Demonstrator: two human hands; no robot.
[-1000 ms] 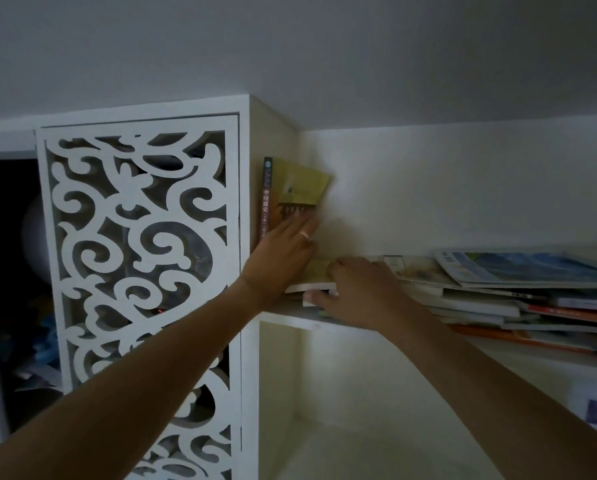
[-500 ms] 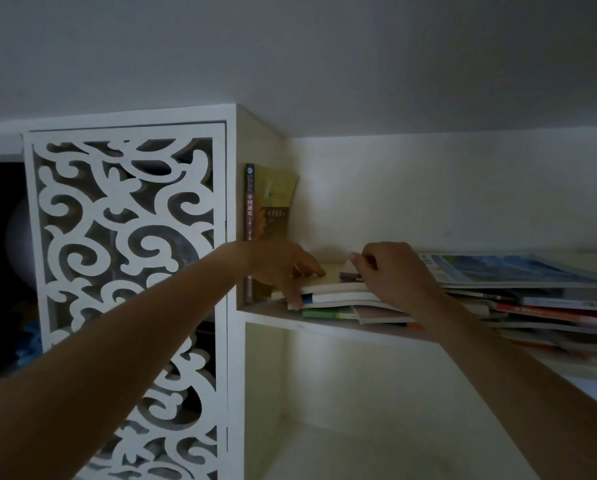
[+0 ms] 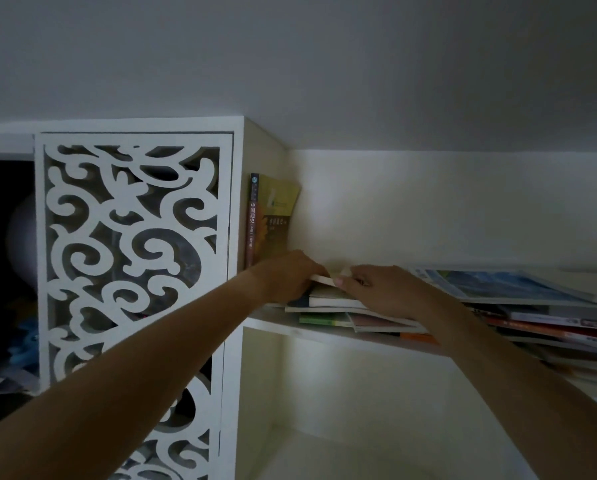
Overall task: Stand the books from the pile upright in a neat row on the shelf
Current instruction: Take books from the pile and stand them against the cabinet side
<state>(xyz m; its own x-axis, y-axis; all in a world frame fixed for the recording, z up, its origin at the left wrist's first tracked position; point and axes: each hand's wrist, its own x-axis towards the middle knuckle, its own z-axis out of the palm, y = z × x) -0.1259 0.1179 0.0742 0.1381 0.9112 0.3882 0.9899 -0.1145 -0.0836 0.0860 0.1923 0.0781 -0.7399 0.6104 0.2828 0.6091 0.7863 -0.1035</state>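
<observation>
At the centre of the frame, both hands meet over the left end of the pile of books lying flat on the shelf. The left hand comes in from the lower left, its fingers curled over the near left edge of the top book, a pale one, gripping it. The right hand reaches in from the lower right; its fingers pinch the same book's edge, the thumb pointing left and touching the pale page block. The two hands sit just beside each other, nearly touching.

Under the top book the pile shows white, green and orange edges, slightly fanned and uneven. It runs on toward the right edge of the frame, where a blue magazine lies flat on top of more stacked books.

One book stands upright at the shelf's far left, just above the left hand, its dark spine with red lettering against the white side panel and its yellow-olive cover leaning a little to the right.

At the left of the frame a white fretwork door with scroll cut-outs fills the cabinet front. Below the shelf is a pale open compartment.
</observation>
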